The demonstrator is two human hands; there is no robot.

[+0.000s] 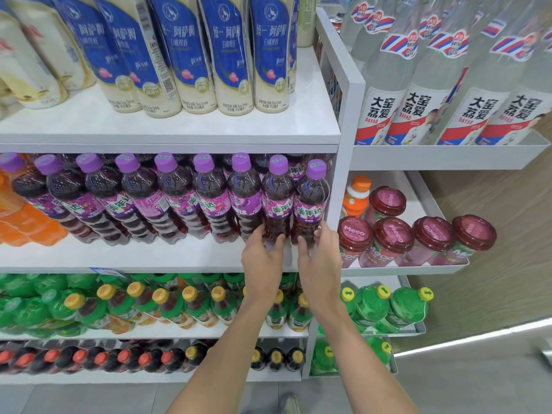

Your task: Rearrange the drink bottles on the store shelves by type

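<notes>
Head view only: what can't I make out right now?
Head view:
Base of rightmost grape bottle: behind right hand gripping it.
Base of next grape bottle: behind left hand gripping it.
Caps of milk tea bottles: cut by top edge.
Rear grape rows: hidden by front row.

Both forearms bare, left hand (262, 253) & right hand (321, 257) bare too, one greyish shoe (289, 403) (toe only) btm centre.
</notes>
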